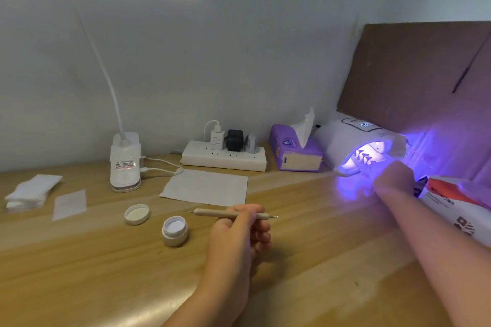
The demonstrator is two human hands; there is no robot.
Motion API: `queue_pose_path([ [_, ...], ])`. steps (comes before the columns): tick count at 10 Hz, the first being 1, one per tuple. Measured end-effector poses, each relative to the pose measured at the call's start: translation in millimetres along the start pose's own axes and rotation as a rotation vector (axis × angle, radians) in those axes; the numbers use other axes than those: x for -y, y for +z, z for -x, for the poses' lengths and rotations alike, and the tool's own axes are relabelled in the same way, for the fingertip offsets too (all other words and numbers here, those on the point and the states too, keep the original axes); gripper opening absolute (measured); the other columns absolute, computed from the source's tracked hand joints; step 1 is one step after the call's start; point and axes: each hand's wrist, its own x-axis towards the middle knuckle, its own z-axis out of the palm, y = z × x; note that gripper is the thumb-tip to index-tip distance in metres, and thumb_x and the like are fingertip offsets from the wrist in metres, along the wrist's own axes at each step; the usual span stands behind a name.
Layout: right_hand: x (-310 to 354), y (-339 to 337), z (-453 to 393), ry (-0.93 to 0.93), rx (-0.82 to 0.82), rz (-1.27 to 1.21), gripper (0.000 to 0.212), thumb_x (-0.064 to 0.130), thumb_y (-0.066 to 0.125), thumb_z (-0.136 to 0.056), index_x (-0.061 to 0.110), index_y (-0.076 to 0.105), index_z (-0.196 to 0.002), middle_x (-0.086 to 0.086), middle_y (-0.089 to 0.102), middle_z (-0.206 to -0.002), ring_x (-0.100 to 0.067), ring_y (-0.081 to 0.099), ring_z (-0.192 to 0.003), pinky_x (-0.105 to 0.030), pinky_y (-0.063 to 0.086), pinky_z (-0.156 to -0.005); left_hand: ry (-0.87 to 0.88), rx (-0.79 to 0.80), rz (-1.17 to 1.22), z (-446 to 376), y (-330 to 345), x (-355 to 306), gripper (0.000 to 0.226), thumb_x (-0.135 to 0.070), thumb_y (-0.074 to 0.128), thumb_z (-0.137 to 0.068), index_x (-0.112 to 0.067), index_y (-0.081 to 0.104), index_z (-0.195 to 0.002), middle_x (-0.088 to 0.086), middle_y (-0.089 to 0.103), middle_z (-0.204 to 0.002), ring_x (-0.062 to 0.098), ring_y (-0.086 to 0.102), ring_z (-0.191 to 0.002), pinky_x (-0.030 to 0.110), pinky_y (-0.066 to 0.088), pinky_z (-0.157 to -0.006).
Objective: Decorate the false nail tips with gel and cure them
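Clamped in the left hand's (239, 231) grip is a wooden dotting tool (233, 214), held level above the counter (79, 260). The right hand (393, 176) is blurred at the mouth of the lit curing lamp (353, 141); the state of its grip cannot be told. False nail tips (365, 158) are seen inside the lamp, at the counter's far right, in violet glow. An open gel jar (175, 231) and its lid (136, 214) are set near the middle. Along the white wall are ranged a desk lamp (125, 162), a power strip (224, 158) and a tissue pack (295, 151) — a paper sheet (206, 187) lies before them, and white wipes (29, 191) at the left edge.
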Motion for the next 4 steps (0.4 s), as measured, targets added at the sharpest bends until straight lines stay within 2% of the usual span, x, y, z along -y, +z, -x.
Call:
queue_pose_path([
  [1, 7.8, 6.1, -8.6, 0.033, -0.031, -0.054, 0.051, 0.036, 0.074, -0.082, -0.006, 0.063, -0.108, -0.027, 0.065, -0.105, -0.032, 0.062, -0.088, -0.034, 0.043, -0.073, -0.023, -0.018, 0.019, -4.5, 0.9, 1.0, 0.024, -0.004, 0.048, -0.097, 0.000, 0.065, -0.080, 0.009, 0.057, -0.054, 0.014, 0.052, -0.044, 0.022, 0.046, -0.041],
  [2, 13.5, 12.4, -20.7, 0.011, 0.031, -0.069, 0.048, 0.028, 0.078, -0.080, -0.009, 0.063, -0.106, -0.027, 0.064, -0.109, -0.032, 0.060, -0.091, -0.035, 0.042, -0.075, -0.025, -0.023, 0.037, -8.3, 0.4, 3.4, 0.024, -0.002, 0.049, -0.095, 0.000, 0.065, -0.077, 0.012, 0.056, -0.053, 0.015, 0.052, -0.042, 0.023, 0.045, -0.039],
  [3, 16.4, 15.4, -24.9, -0.043, 0.089, -0.102, 0.040, 0.025, 0.074, -0.084, -0.006, 0.065, -0.107, -0.024, 0.064, -0.112, -0.035, 0.058, -0.107, -0.032, 0.041, -0.086, -0.042, -0.015, 0.041, -10.8, -1.2, 3.8, 0.022, -0.003, 0.052, -0.094, 0.001, 0.066, -0.077, 0.013, 0.057, -0.054, 0.016, 0.053, -0.043, 0.023, 0.045, -0.039],
  [4, 17.5, 6.2, -22.2, -0.093, -0.011, -0.116, 0.029, 0.035, 0.064, -0.075, 0.007, 0.061, -0.070, -0.015, 0.064, -0.084, -0.032, 0.059, -0.085, -0.031, 0.040, -0.069, -0.063, -0.017, 0.072, -11.5, -2.2, 5.8, 0.021, -0.003, 0.053, -0.093, 0.001, 0.067, -0.077, 0.013, 0.057, -0.055, 0.016, 0.053, -0.043, 0.024, 0.045, -0.039],
])
